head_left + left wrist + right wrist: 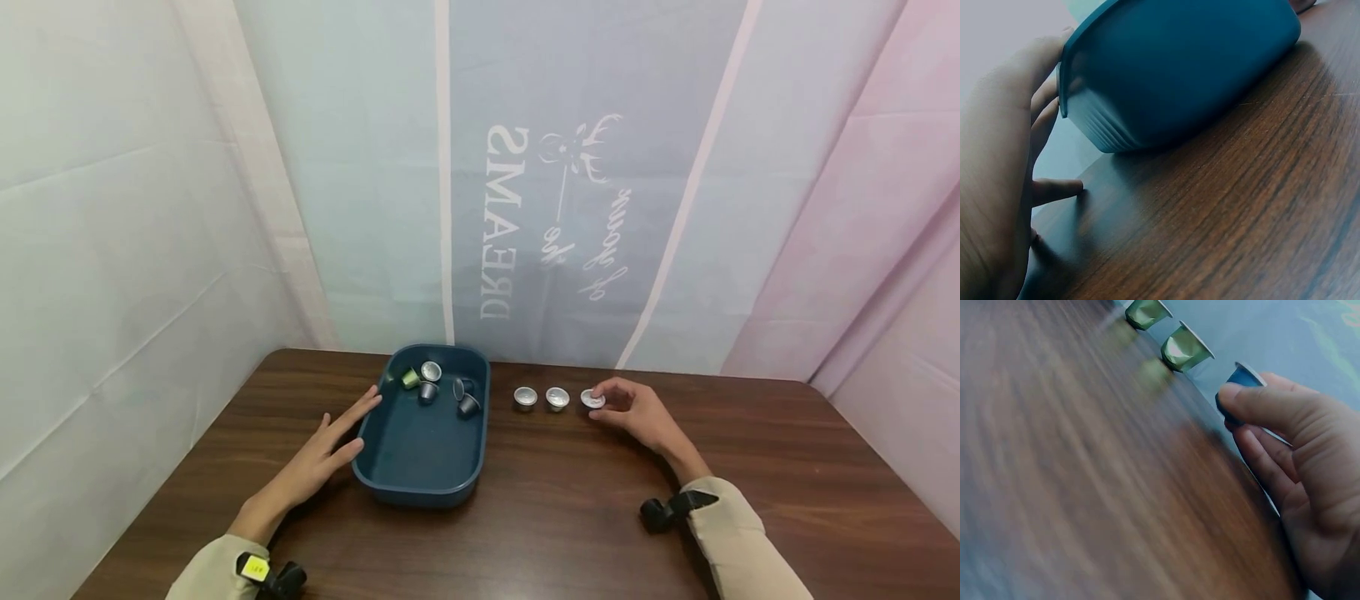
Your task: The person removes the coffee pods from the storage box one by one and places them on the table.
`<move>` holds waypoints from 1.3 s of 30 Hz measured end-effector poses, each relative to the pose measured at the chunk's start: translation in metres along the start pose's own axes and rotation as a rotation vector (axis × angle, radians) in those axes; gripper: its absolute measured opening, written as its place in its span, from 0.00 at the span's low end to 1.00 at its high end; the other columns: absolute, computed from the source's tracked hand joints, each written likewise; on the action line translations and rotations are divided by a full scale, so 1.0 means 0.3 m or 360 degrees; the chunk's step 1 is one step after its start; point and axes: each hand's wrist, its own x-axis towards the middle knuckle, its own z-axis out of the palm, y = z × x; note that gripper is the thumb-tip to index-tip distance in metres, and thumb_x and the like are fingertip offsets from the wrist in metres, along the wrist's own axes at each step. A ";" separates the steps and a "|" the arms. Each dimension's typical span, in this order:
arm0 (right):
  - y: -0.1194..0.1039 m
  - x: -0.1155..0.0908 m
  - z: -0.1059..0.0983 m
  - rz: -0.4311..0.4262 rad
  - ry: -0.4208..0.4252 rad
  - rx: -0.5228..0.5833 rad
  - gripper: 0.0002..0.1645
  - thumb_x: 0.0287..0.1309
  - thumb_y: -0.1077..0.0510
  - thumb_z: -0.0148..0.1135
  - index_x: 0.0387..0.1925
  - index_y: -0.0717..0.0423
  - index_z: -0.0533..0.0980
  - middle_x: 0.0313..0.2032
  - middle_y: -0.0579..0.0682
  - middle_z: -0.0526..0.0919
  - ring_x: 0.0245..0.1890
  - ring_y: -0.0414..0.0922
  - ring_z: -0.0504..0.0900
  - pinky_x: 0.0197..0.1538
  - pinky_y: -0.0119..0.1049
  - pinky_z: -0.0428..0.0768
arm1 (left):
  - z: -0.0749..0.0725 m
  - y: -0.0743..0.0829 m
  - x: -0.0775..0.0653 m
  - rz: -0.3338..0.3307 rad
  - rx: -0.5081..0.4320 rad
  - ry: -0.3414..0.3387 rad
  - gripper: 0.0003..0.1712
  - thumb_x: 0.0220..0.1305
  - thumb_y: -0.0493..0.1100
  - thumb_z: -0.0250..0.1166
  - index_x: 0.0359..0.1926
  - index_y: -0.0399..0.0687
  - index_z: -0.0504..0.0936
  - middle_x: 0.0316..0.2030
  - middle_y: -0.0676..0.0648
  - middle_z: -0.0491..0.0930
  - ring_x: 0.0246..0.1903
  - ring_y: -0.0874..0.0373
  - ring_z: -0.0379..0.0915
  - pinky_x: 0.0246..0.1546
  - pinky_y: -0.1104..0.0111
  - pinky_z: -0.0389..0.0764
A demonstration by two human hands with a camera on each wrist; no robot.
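blue capsule (1244,377) – in right hand (638,412)

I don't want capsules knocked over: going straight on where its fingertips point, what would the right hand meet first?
With the blue capsule it pinches, the right hand would likely meet the neighbouring green capsule first, though depth is unclear.

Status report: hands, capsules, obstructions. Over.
Left hand touching rim of blue bin. Right hand pinching blue capsule. Two green capsules stand between it and bin; nothing else visibly in the way.
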 end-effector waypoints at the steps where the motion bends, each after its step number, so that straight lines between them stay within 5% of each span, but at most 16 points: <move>1: -0.002 -0.002 0.002 -0.0001 -0.0005 -0.0014 0.15 0.49 0.65 0.73 0.39 0.62 0.78 0.41 0.55 0.82 0.41 0.49 0.83 0.42 0.34 0.80 | 0.001 0.001 0.000 -0.0003 0.0001 0.0000 0.33 0.73 0.38 0.49 0.75 0.53 0.52 0.75 0.50 0.43 0.72 0.47 0.39 0.53 0.27 0.27; 7: -0.008 0.001 0.010 -0.0037 -0.0024 -0.0102 0.14 0.49 0.65 0.72 0.39 0.61 0.78 0.40 0.54 0.82 0.41 0.50 0.83 0.41 0.34 0.80 | 0.002 0.002 -0.001 0.0002 0.0005 0.0011 0.33 0.72 0.37 0.49 0.75 0.53 0.52 0.75 0.47 0.44 0.72 0.45 0.39 0.52 0.27 0.27; 16: 0.129 0.040 0.012 -0.0047 -0.0011 -0.0101 0.15 0.48 0.57 0.74 0.38 0.51 0.78 0.40 0.50 0.81 0.40 0.43 0.84 0.41 0.33 0.81 | 0.003 -0.003 0.000 -0.0008 0.0001 0.0010 0.33 0.72 0.38 0.49 0.75 0.53 0.52 0.75 0.49 0.43 0.71 0.40 0.39 0.52 0.27 0.27; 27: 0.018 0.010 0.016 -0.0058 -0.0038 -0.0041 0.16 0.49 0.69 0.71 0.40 0.63 0.77 0.42 0.59 0.79 0.44 0.55 0.82 0.42 0.37 0.81 | 0.004 0.002 -0.001 -0.0025 0.0015 0.0002 0.33 0.72 0.37 0.49 0.75 0.54 0.52 0.75 0.52 0.43 0.71 0.40 0.39 0.53 0.27 0.28; 39: 0.009 0.007 0.009 -0.0033 -0.0047 -0.0024 0.17 0.49 0.68 0.71 0.42 0.64 0.76 0.42 0.58 0.79 0.44 0.55 0.82 0.43 0.38 0.81 | 0.004 0.004 0.002 -0.0019 0.0019 0.0003 0.33 0.72 0.37 0.49 0.75 0.54 0.52 0.75 0.51 0.43 0.71 0.41 0.39 0.53 0.27 0.28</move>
